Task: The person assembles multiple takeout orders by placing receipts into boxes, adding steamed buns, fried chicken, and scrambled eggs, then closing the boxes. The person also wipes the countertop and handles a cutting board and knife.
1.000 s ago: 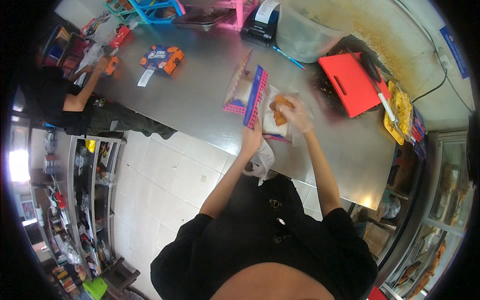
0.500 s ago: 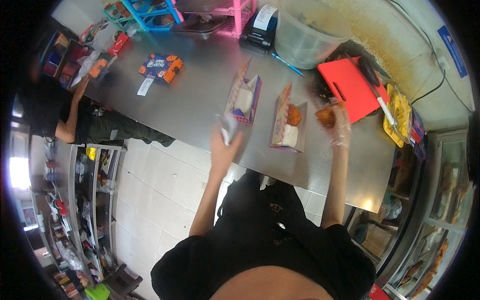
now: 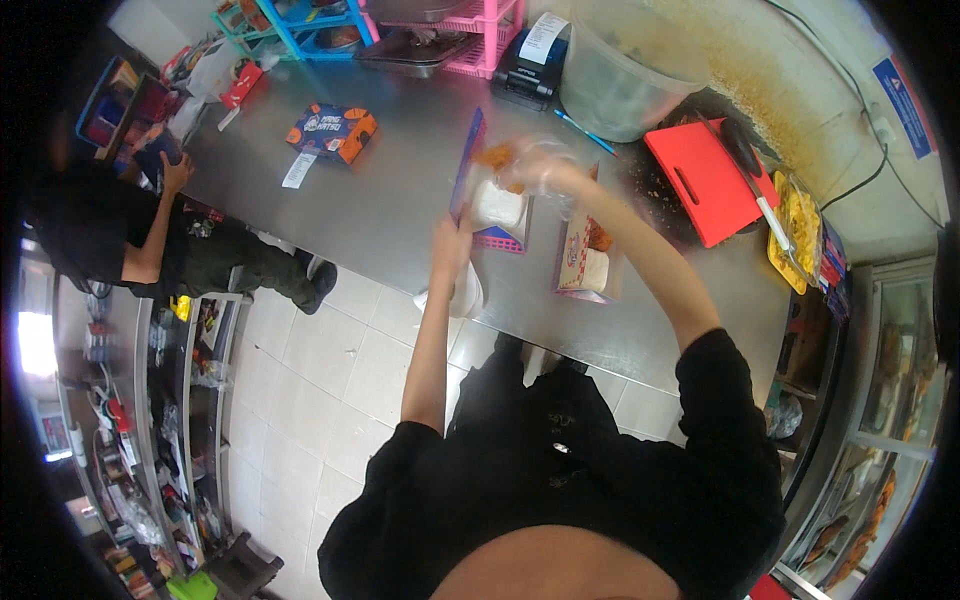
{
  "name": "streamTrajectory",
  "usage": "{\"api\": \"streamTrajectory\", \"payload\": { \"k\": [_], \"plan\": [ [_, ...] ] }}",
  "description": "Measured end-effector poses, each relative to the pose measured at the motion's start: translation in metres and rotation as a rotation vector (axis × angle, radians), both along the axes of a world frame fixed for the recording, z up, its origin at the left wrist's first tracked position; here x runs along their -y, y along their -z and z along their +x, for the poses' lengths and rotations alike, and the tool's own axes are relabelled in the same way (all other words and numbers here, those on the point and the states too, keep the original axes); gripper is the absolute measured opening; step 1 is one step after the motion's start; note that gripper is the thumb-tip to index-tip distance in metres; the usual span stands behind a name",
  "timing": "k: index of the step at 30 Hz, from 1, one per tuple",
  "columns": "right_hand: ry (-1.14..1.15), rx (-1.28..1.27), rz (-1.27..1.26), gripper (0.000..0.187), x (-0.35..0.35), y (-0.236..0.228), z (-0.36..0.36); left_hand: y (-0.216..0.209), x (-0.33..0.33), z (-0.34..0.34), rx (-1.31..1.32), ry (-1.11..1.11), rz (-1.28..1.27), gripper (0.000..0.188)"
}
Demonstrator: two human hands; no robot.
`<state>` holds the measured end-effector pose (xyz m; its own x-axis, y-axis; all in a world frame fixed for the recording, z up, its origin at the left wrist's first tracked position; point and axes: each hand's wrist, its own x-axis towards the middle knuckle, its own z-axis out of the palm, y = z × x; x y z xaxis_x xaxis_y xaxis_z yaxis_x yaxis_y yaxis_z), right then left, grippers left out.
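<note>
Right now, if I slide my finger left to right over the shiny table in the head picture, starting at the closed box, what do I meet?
Closed blue-and-orange box → first open cardboard box → second open cardboard box → red cutting board → yellow tray.

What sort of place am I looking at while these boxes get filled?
Likely a small takeaway kitchen: an open box holds a fried piece on a metal table, with a receipt printer and red cutting board close by.
</note>
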<state>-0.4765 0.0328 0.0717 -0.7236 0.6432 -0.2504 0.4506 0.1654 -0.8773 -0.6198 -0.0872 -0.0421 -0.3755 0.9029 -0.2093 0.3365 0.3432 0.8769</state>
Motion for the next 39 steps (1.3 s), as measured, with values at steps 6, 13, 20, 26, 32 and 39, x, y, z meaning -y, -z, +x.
{"api": "streamTrajectory", "payload": {
  "k": [6,13,20,26,32,39],
  "plan": [
    [-0.370,0.671,0.475,0.047,-0.026,0.047,-0.036,0.000,0.013,0.004,0.215,-0.058,0.024,0.056],
    [-0.352,0.356,-0.195,0.047,-0.037,0.059,-0.012,-0.002,0.017,0.013,0.396,-0.170,0.101,0.058],
    [-0.068,0.123,-0.320,0.046,-0.038,0.071,0.022,0.005,0.019,0.014,0.417,-0.059,0.169,0.059],
    [-0.151,0.030,-0.484,0.051,-0.020,0.058,0.023,0.004,0.018,0.025,0.507,-0.122,0.135,0.055],
    [0.025,0.144,-0.167,0.042,-0.027,0.063,0.048,0.006,0.023,0.019,0.413,0.006,0.118,0.051],
    [-0.053,0.316,0.383,0.026,-0.049,0.092,0.058,0.010,0.023,0.027,0.402,0.046,0.156,0.048]
  ]
}}
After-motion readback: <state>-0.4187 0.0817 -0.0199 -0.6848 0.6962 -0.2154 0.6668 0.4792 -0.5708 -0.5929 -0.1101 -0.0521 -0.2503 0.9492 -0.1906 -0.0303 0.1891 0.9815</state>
